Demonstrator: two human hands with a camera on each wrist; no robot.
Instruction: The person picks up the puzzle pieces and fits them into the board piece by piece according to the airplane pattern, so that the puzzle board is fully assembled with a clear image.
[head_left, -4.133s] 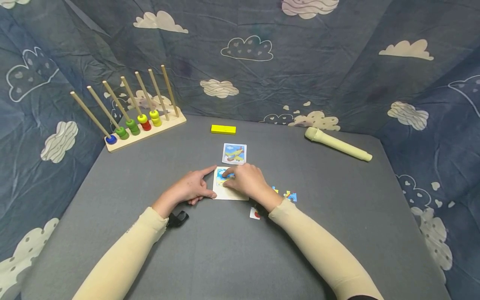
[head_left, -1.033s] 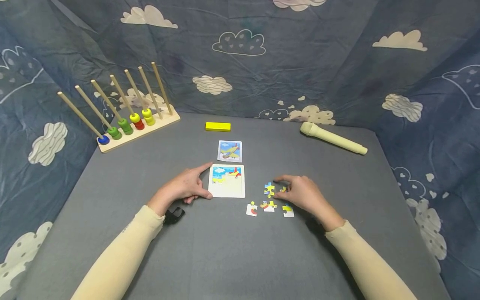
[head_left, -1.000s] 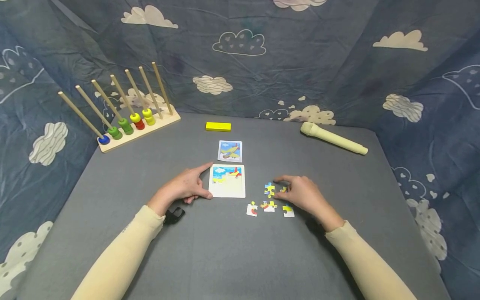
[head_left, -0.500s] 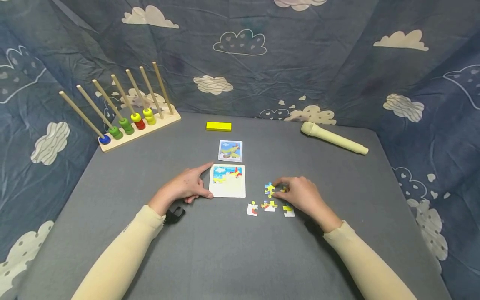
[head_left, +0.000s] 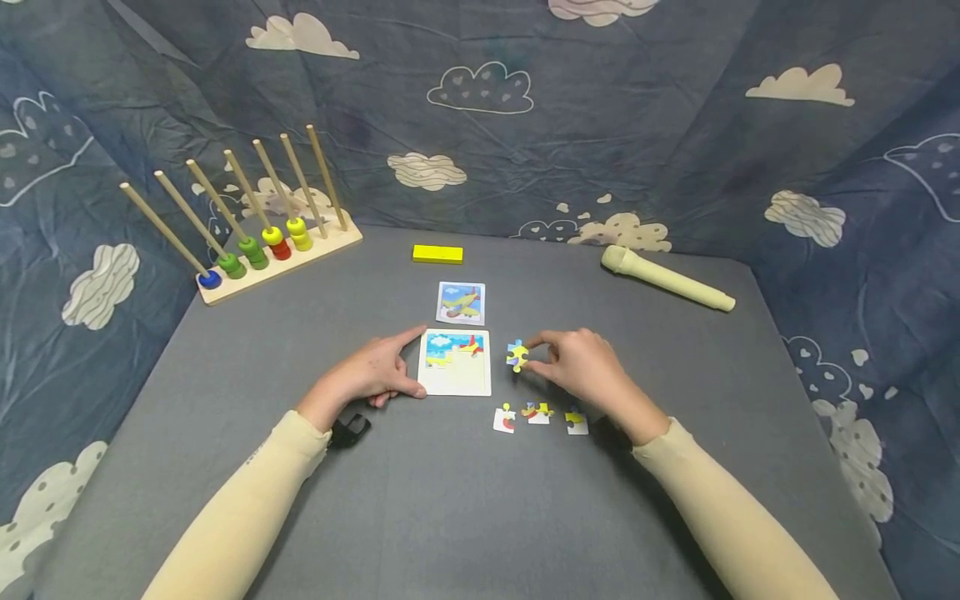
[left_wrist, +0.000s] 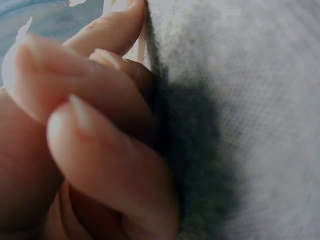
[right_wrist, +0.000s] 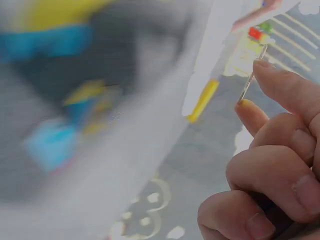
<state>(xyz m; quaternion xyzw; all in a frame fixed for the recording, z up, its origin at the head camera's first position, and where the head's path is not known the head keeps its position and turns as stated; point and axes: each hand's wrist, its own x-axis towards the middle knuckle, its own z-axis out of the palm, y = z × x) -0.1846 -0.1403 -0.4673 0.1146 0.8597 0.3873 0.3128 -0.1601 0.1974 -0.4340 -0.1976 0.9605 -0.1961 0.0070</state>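
Your right hand (head_left: 585, 362) pinched a yellow-and-blue puzzle piece (head_left: 517, 356).
Knobbed at its edges, it hovered near the right edge of the white board (head_left: 467, 380); your left hand (head_left: 372, 368), thumb and forefinger spread, touched its left corners.

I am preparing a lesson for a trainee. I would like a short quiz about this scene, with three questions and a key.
1. True or false: the left hand is at the right edge of the puzzle board.

2. Choose one. The right hand is holding:
A) a yellow block
B) a puzzle piece
C) a picture card

3. Count: on the ring stand, how many wooden pegs carry no ring?

Key
1. False; it is at the left edge.
2. B
3. Two, the last two at its right end.
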